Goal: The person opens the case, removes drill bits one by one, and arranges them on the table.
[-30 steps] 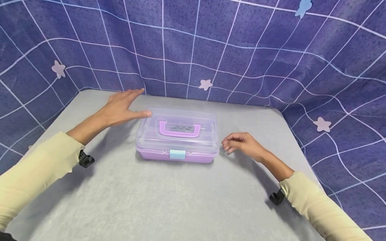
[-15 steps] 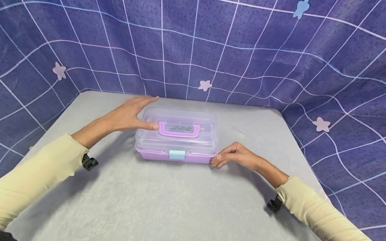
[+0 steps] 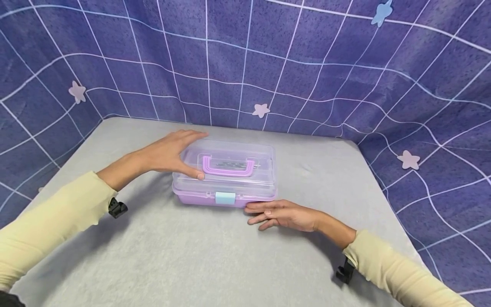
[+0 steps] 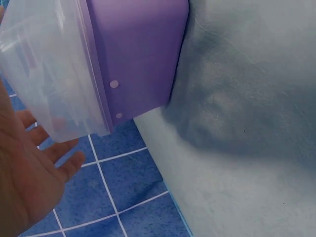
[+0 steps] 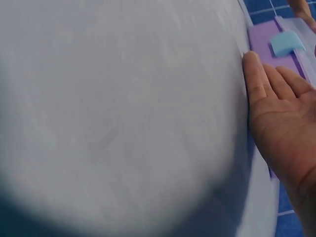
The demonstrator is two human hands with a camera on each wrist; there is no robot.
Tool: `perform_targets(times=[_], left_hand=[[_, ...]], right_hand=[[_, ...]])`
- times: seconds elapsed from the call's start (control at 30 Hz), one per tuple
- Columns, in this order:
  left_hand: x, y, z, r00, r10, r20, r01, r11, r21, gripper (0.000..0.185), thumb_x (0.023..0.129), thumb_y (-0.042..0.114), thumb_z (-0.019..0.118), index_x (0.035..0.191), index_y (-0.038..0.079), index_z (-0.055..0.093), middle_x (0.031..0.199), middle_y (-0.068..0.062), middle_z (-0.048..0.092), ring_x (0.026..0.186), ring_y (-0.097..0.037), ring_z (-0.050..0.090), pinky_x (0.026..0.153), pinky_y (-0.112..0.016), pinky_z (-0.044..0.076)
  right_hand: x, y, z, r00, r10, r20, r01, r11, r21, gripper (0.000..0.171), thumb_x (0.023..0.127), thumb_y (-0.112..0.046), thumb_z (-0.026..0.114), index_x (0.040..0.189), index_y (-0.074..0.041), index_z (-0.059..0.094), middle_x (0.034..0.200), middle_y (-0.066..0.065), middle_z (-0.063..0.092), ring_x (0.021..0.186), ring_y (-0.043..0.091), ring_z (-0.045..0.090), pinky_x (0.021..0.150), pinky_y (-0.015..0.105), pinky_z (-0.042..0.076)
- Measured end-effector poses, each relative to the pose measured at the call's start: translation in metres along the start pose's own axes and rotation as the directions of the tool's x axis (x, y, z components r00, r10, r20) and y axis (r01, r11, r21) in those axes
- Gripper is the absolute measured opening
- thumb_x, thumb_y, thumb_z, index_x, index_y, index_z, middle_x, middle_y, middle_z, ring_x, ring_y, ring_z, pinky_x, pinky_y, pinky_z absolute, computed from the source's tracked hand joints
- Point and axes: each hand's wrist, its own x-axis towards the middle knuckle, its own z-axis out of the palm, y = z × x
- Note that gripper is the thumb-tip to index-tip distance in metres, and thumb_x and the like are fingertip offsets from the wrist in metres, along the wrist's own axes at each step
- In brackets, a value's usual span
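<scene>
While flat on grey felt table (image 3: pixel 192 256), clear-lidded lilac box (image 3: pixel 226 179) between relaxed, unclenched hands.

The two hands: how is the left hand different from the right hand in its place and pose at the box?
The left hand rests on top of the clear lid of the box, at its left end; the right hand lies low on the table, before the box's front right corner. The left thumb reaches toward the purple handle; the right fingers point toward the blue latch. Both hands have straight fingers and grip nothing.
</scene>
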Motion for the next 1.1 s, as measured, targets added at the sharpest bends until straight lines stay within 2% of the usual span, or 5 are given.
perform_targets(times=[0.23, 0.43, 0.77, 0.93, 1.1], left_hand=[[0.002, 0.002, 0.004, 1.0, 0.029, 0.012, -0.029, 1.0, 0.006, 0.127, 0.079, 0.072, 0.092, 0.176, 0.012, 0.037, 0.181, -0.021, 0.04, 0.169, -0.045, 0.035, 0.138, -0.072, 0.027], [0.002, 0.007, 0.007, 0.999, 0.05, 0.011, -0.05, 0.999, 0.013, 0.132, 0.074, 0.074, 0.094, 0.176, 0.011, 0.039, 0.181, -0.02, 0.04, 0.169, -0.045, 0.036, 0.139, -0.07, 0.027], [0.003, 0.007, 0.008, 0.998, 0.064, 0.007, -0.064, 0.998, 0.008, 0.136, 0.07, 0.076, 0.096, 0.175, 0.009, 0.039, 0.178, -0.021, 0.042, 0.166, -0.044, 0.039, 0.137, -0.069, 0.032], [0.003, 0.007, 0.006, 0.998, 0.069, 0.01, -0.07, 0.997, 0.024, 0.137, 0.07, 0.075, 0.096, 0.175, 0.009, 0.039, 0.178, -0.022, 0.042, 0.165, -0.044, 0.039, 0.137, -0.069, 0.033], [0.005, 0.007, 0.005, 0.997, 0.076, 0.011, -0.076, 0.997, 0.033, 0.138, 0.069, 0.075, 0.097, 0.175, 0.009, 0.039, 0.178, -0.022, 0.041, 0.165, -0.044, 0.039, 0.136, -0.069, 0.034]], right_hand=[[0.014, 0.0, 0.017, 0.998, 0.034, -0.045, -0.03, 0.996, 0.079, 0.065, 0.122, -0.027, 0.043, 0.178, 0.001, 0.025, 0.188, 0.02, 0.024, 0.155, 0.02, 0.058, 0.129, 0.044, 0.05], [0.026, -0.001, 0.025, 0.999, 0.044, -0.032, -0.04, 0.992, 0.12, 0.067, 0.122, -0.031, 0.044, 0.178, 0.0, 0.025, 0.187, 0.021, 0.025, 0.149, 0.021, 0.063, 0.123, 0.042, 0.054], [0.042, 0.0, 0.033, 0.994, 0.094, -0.057, -0.081, 0.975, 0.208, 0.065, 0.124, -0.036, 0.034, 0.176, 0.001, 0.028, 0.187, 0.02, 0.028, 0.141, 0.02, 0.067, 0.121, 0.038, 0.056], [0.055, -0.004, 0.045, 0.98, 0.133, -0.148, -0.09, 0.96, 0.264, 0.076, 0.122, -0.052, 0.038, 0.173, 0.005, 0.035, 0.181, 0.022, 0.04, 0.131, 0.02, 0.073, 0.113, 0.035, 0.062], [0.068, -0.005, 0.06, 0.941, 0.144, -0.306, -0.029, 0.935, 0.352, 0.08, 0.121, -0.054, 0.044, 0.163, 0.013, 0.046, 0.168, 0.03, 0.055, 0.115, 0.016, 0.079, 0.103, 0.032, 0.066]])
